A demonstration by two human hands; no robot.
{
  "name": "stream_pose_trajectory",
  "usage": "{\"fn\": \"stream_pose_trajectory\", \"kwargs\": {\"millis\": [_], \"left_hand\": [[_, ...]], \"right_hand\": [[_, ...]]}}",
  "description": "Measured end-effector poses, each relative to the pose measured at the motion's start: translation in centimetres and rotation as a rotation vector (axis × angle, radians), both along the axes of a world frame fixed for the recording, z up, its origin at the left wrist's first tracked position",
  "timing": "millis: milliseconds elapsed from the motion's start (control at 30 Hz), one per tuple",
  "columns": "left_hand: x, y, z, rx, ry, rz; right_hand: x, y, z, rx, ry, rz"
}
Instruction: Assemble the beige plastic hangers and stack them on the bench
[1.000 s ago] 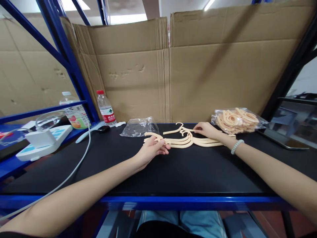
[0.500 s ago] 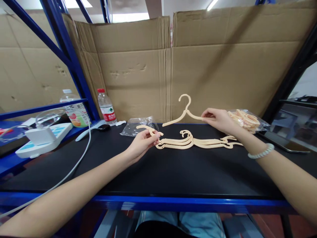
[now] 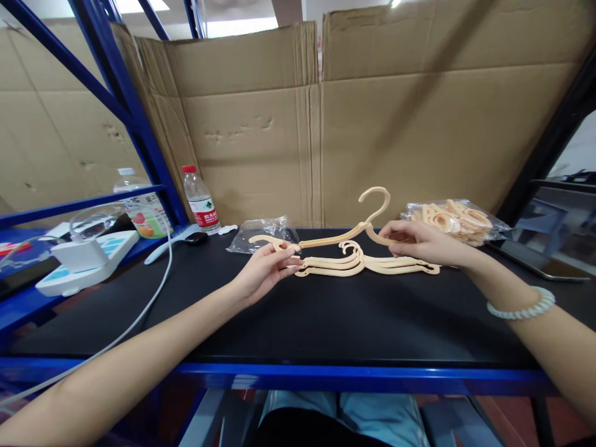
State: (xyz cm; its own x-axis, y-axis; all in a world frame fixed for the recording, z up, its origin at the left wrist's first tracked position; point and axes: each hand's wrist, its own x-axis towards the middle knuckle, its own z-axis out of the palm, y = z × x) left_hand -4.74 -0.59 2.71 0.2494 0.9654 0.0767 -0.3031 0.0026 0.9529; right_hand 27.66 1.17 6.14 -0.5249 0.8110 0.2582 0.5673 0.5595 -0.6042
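A beige clothes hanger is held up over the table, tilted, its hook rising toward the cardboard. My right hand is closed on its right arm. Between the fingertips of my left hand is a small curved beige hanger piece, its thin tip pointing left. The hanger's left end meets this piece at my left fingertips; whether the two are joined I cannot tell. Just behind and below my hands lies a stack of beige hangers flat on the black table, hooks toward the back.
A clear bag of beige parts lies at the back right, beside a dark flat device. An empty clear bag, a red-capped bottle and a power strip with a white cable are leftward. Cardboard walls the back.
My right hand has lowered the hanger and tilted it, bringing its left end to the small piece in my left hand. My left hand has barely moved.
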Motion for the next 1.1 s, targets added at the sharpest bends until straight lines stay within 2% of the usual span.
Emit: {"fn": "stream_pose_trajectory", "kwargs": {"millis": [167, 333, 533, 800, 933, 1100], "left_hand": [[0.3, -0.1, -0.1, 0.005, 0.004, -0.034], [0.2, 0.0, -0.2, 0.013, -0.032, 0.025], [0.3, -0.1, 0.0, 0.009, -0.033, 0.005], [0.9, -0.6, -0.8, 0.032, 0.073, -0.120], [1.3, -0.9, -1.1, 0.058, 0.159, -0.135], [1.7, -1.4, -1.1, 0.100, 0.231, -0.164]], "right_hand": [[-0.2, 0.0, -0.3, -0.101, 0.031, 0.043], [-0.8, -0.6, -0.3, -0.101, 0.047, 0.113], [-1.0, -0.7, -0.4, -0.142, 0.022, 0.130], [-2.7, -1.8, -0.8, -0.013, -0.009, 0.132], [-4.1, -2.7, -0.8, 0.087, -0.026, 0.116], [-5.8, -3.3, -1.7, 0.065, 0.106, 0.123]]}}
